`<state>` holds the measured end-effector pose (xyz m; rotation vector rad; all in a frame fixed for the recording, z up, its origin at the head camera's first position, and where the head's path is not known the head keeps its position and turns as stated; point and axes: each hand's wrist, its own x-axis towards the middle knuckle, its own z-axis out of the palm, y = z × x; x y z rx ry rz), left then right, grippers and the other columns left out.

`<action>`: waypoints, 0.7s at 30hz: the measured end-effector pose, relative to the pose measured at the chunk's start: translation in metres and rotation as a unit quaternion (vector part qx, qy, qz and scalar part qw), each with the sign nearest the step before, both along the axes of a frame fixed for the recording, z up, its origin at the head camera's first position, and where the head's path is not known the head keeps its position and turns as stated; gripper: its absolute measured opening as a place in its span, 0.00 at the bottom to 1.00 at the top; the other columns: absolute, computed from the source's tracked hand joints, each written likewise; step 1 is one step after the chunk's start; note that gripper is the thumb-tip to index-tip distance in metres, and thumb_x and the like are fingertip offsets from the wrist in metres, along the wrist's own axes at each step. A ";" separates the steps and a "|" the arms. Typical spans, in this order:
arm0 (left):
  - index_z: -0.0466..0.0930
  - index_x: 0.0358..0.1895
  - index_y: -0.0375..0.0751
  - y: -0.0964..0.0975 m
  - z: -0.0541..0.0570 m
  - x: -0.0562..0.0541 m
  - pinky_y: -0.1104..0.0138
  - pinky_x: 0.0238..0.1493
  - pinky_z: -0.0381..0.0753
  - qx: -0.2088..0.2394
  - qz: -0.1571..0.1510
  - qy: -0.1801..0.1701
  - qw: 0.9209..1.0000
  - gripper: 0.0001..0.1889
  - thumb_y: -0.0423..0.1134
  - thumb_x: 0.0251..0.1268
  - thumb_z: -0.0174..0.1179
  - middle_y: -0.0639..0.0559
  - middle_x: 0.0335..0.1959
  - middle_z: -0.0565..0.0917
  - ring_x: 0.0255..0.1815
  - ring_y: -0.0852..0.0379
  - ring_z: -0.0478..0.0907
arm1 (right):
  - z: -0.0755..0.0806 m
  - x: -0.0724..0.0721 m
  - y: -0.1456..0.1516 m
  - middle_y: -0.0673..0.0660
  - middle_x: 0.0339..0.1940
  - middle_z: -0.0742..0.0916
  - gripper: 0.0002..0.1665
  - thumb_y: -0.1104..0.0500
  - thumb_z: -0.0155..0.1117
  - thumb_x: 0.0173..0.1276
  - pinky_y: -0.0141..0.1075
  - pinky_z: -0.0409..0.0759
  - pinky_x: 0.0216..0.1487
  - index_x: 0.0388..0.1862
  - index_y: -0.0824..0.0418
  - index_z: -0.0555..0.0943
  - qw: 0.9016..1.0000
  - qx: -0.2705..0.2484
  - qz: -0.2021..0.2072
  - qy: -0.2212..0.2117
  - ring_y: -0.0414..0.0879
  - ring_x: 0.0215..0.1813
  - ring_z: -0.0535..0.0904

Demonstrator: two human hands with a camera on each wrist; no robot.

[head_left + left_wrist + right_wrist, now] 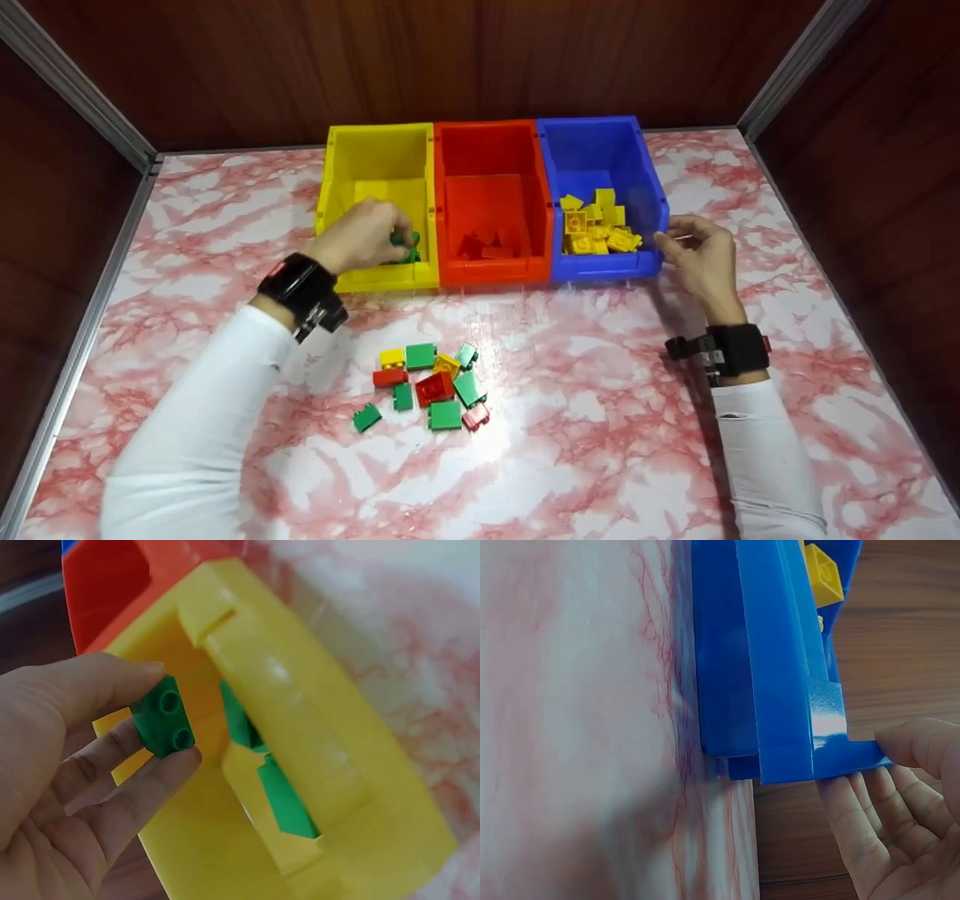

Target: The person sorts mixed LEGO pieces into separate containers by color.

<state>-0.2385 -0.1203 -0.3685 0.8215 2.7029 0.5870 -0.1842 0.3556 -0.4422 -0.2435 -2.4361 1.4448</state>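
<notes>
My left hand (pixel 365 234) is over the yellow bin (pixel 379 154), pinching a green toy brick (pixel 163 718) between thumb and fingertips. Below it in the left wrist view, more green bricks (pixel 287 799) lie inside along the bin's front wall. At the far right end of the row, my right hand (pixel 699 251) grips the side wall of the blue bin (pixel 784 675), thumb on the rim and fingers against the outside. Yellow bricks (pixel 592 225) are piled in the front of that bin.
Between those two stands a red bin (pixel 491 196) with a few red bricks (pixel 491 247) in it. In front of the bins, a loose cluster of green bricks (pixel 445 415), red bricks (pixel 435 388) and yellow bricks (pixel 391 359) lies on the marbled table (pixel 585 420). Brown panels (pixel 480 60) enclose the table.
</notes>
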 end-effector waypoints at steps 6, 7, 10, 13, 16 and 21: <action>0.90 0.41 0.32 0.001 -0.003 -0.026 0.50 0.57 0.87 -0.015 0.023 0.011 1.000 0.06 0.32 0.66 0.71 0.37 0.44 0.92 0.49 0.40 0.87 | 0.001 0.000 -0.001 0.38 0.32 0.87 0.17 0.62 0.73 0.70 0.20 0.83 0.35 0.54 0.71 0.86 1.000 0.003 -0.003 0.005 0.31 0.33 0.82; 0.90 0.41 0.32 0.002 -0.004 -0.030 0.49 0.58 0.87 -0.019 0.026 0.011 0.999 0.06 0.32 0.66 0.71 0.37 0.45 0.92 0.50 0.40 0.87 | 0.001 0.000 0.000 0.37 0.32 0.87 0.17 0.62 0.73 0.70 0.20 0.83 0.35 0.54 0.71 0.86 1.000 0.003 -0.005 0.006 0.31 0.33 0.82; 0.90 0.43 0.31 0.004 -0.008 -0.041 0.49 0.59 0.87 -0.026 0.043 0.004 0.999 0.06 0.30 0.66 0.71 0.36 0.46 0.92 0.51 0.39 0.87 | 0.001 0.001 0.001 0.35 0.31 0.86 0.18 0.62 0.73 0.71 0.20 0.83 0.35 0.55 0.71 0.86 1.000 0.009 -0.006 0.004 0.31 0.33 0.82; 0.90 0.45 0.31 0.005 -0.016 -0.048 0.49 0.58 0.87 -0.031 0.061 -0.002 0.998 0.07 0.29 0.66 0.69 0.36 0.47 0.91 0.51 0.39 0.87 | 0.001 0.001 0.001 0.33 0.31 0.85 0.18 0.61 0.73 0.71 0.20 0.83 0.36 0.55 0.71 0.86 1.000 0.012 -0.003 -0.002 0.32 0.34 0.82; 0.90 0.44 0.31 0.005 -0.024 -0.053 0.49 0.58 0.88 -0.041 0.068 0.000 0.997 0.07 0.28 0.65 0.68 0.35 0.47 0.92 0.51 0.39 0.87 | 0.001 0.001 0.001 0.34 0.31 0.84 0.18 0.61 0.72 0.71 0.21 0.84 0.36 0.55 0.71 0.85 1.000 0.010 -0.001 -0.005 0.33 0.35 0.82; 0.91 0.43 0.29 0.003 -0.036 -0.058 0.48 0.59 0.87 -0.063 0.067 0.007 0.996 0.06 0.28 0.66 0.68 0.35 0.46 0.92 0.52 0.38 0.87 | 0.001 0.000 0.001 0.34 0.31 0.85 0.18 0.61 0.72 0.71 0.21 0.83 0.36 0.56 0.70 0.85 1.000 0.008 -0.002 -0.006 0.32 0.35 0.82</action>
